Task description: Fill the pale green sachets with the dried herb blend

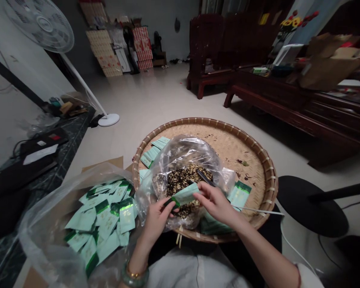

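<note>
We grip a pale green foil sachet (184, 195) between our left hand (157, 220) and right hand (216, 204), its long axis running across between them, above a clear plastic bag (183, 154) of dark dried leaves (186, 180) in a round woven bamboo tray (243, 154). Our fingers hide its ends; how full it is we cannot tell.

Room over woven basket's (241, 150) far side; plastic bag (183, 156), green sachet pile (100, 220) block left.
</note>
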The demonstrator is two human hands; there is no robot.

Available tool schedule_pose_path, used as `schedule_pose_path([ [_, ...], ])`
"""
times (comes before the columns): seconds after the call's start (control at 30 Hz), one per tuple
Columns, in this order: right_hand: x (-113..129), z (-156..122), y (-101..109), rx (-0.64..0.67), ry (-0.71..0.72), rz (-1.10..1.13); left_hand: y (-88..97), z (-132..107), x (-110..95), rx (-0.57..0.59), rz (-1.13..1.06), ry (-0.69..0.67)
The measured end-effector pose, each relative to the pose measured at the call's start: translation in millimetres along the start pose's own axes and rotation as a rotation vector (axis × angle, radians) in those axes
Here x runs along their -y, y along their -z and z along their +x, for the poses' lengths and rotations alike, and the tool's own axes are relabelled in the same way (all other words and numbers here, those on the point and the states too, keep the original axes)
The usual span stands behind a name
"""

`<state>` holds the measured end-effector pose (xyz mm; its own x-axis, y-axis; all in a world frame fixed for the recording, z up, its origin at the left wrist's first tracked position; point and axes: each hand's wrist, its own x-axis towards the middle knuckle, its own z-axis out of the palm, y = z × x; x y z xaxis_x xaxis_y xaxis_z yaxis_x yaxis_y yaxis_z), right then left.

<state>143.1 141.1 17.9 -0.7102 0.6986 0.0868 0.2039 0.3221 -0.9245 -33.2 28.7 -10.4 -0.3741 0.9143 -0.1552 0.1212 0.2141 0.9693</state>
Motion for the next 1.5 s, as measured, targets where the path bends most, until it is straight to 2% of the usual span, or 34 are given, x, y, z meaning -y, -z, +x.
schedule_pose_path([
  [0.17,3.8,2.1,-1.4,0.277,-0.164,0.337,-1.6,0.8,2.8,0.067,0.019,-0.012],
  [0.27,-1.6,6.4,-2.5,0.329,-0.237,0.384,0.0,2.4,7.9,0.03,0.104,-0.044],
  [0.33,-8.3,8.5,-3.8,0.277,-0.244,0.322,1.5,2.3,9.0,-0.1,0.245,-0.177],
  [0.43,-15.6,9.4,-9.7,0.18,-0.189,0.094,-1.1,-0.9,4.0,-0.298,0.572,-0.54],
  [0.5,-16.2,9.1,-16.5,0.167,-0.127,-0.016,-7.0,-3.9,-1.0,-0.261,0.777,-0.683],
  [0.57,-14.2,9.2,-23.7,0.176,-0.084,-0.055,-13.7,-5.6,-3.7,-0.171,0.869,-0.722],
  [0.73,-11.0,12.3,-31.8,0.185,-0.095,0.057,-19.5,-4.1,3.3,-0.156,0.772,-0.695],
  [0.97,-2.0,13.0,-25.0,0.202,-0.121,0.153,-15.0,-2.5,10.4,-0.162,0.72,-0.65],
  [1.03,3.1,11.9,-18.4,0.162,-0.144,0.253,-12.1,-1.0,10.8,-0.187,0.682,-0.636],
  [1.1,4.6,10.5,-11.3,0.055,-0.186,0.334,-8.2,0.6,11.0,-0.227,0.646,-0.613],
  [1.17,0.2,9.0,-6.3,0.009,-0.215,0.239,-4.2,1.6,11.0,-0.273,0.615,-0.572],
  [1.27,-15.7,8.1,-4.9,0.136,-0.144,-0.174,0.3,1.8,11.4,-0.307,0.566,-0.49],
  [1.33,-28.5,10.0,-5.8,0.2,-0.063,-0.37,2.1,1.4,12.1,-0.307,0.544,-0.452],
  [1.4,-39.2,14.7,-6.6,0.18,-0.003,-0.459,3.2,0.9,13.1,-0.302,0.533,-0.437],
  [1.5,-46.0,26.0,-8.5,0.179,0.006,-0.566,5.1,0.7,14.7,-0.282,0.523,-0.437],
])
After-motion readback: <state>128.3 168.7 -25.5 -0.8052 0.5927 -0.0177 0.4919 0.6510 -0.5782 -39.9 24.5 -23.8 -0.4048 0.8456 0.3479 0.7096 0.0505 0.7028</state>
